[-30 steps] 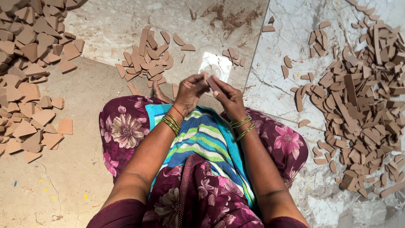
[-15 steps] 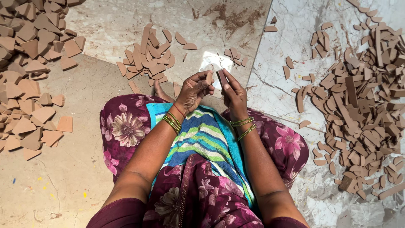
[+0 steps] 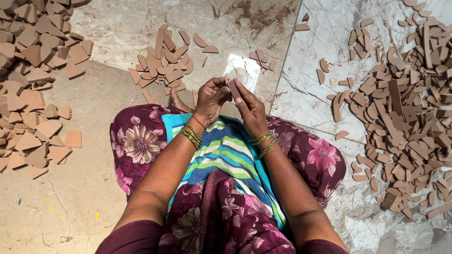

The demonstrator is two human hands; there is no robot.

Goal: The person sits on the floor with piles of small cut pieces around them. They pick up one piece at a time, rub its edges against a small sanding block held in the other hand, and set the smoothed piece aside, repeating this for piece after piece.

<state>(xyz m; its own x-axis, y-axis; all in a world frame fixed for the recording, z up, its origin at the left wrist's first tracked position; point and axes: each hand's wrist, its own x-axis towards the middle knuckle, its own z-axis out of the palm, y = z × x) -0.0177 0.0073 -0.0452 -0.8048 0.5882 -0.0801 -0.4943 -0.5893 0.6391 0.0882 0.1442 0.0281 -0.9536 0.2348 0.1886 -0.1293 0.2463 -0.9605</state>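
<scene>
My left hand (image 3: 210, 98) and my right hand (image 3: 250, 107) meet over my lap, both gripping one small flat brown piece (image 3: 233, 89) held edge-up between the fingertips. Green and gold bangles ring both wrists. A striped blue, green and white cloth (image 3: 226, 160) covers my lap over a flowered maroon garment. One bare toe shows just beyond the left hand.
Brown flat cut pieces lie in heaps on the stone floor: a big pile of wedge shapes (image 3: 33, 80) at left, a small pile (image 3: 165, 63) ahead, and a wide spread of strips and curved bits (image 3: 405, 113) at right. A few loose pieces (image 3: 263, 59) lie ahead.
The hands have come slightly nearer to me and the piece has turned more upright between the fingers. The piles have not moved.
</scene>
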